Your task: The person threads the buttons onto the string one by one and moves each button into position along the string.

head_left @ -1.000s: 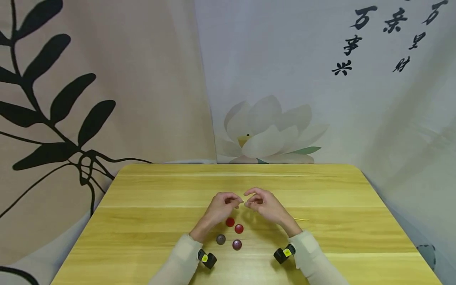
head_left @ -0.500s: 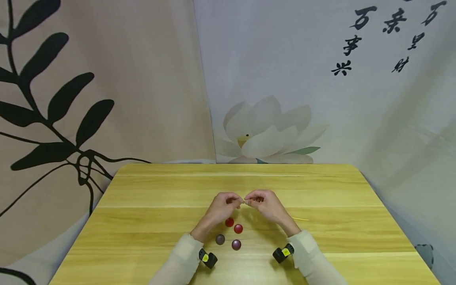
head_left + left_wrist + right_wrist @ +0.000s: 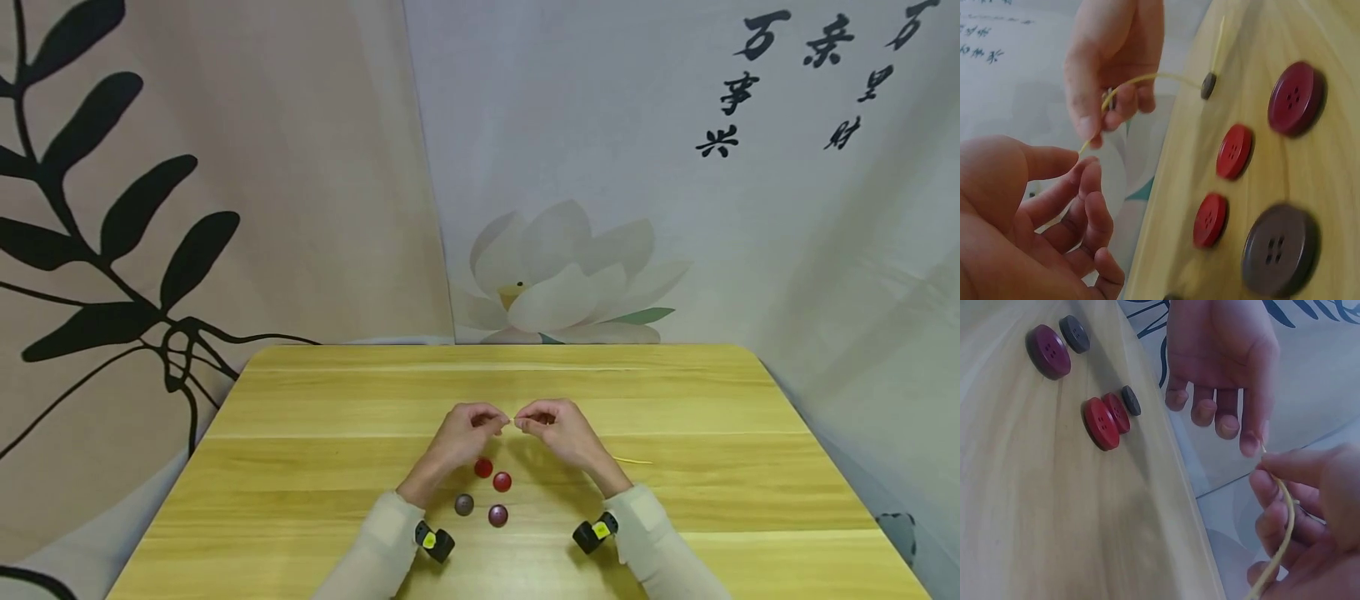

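The left hand (image 3: 468, 432) and right hand (image 3: 557, 429) are pinching the yellow cord (image 3: 1157, 75) close together near its tip. Beyond the right hand, it is curving to a dark button (image 3: 1209, 86).

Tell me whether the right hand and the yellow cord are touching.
Touching: the right wrist view shows the right hand pinching the yellow cord, which comes out on both sides of the pinch.

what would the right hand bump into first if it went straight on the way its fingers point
Most likely the left hand: in the head view the right hand points towards it, with a narrow gap and some yellow cord between, though depth is unclear.
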Demonstrator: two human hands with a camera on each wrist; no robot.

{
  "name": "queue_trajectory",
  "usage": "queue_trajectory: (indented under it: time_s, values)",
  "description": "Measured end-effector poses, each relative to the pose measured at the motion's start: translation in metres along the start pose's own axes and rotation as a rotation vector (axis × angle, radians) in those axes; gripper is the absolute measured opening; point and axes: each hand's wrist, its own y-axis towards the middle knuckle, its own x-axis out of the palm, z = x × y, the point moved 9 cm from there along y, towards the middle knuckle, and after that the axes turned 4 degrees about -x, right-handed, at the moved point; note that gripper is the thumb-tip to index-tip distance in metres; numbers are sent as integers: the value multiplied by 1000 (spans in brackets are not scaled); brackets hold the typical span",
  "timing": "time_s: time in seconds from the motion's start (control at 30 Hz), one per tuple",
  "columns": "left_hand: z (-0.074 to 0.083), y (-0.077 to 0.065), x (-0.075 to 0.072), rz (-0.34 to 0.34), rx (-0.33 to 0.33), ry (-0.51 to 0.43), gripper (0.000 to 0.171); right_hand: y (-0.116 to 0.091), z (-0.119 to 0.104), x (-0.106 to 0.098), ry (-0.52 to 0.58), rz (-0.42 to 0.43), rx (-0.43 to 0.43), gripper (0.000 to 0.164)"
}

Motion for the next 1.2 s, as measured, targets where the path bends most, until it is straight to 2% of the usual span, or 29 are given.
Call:
queue_trajectory:
  time_s: [0.13,0.33,0.5,0.73,0.97,1.2]
  values:
    - [-7,-1,-15,29,-19,6,21,1,5,3,27,0,19,13]
    - [-26,-2,-37,66,-54,28,16,3,12,10,50,-1,47,12]
    - [-42,-4,-49,90,-82,69,14,6,17,14,49,8,52,9]
    - [-60,-10,-55,44,-127,105,21,7,25,23,91,-22,59,10]
    - [-70,-9,-52,1,-143,68,22,6,36,26,76,-20,82,11]
    - [-72,-6,-53,-21,-146,90,21,6,38,23,47,-8,117,12]
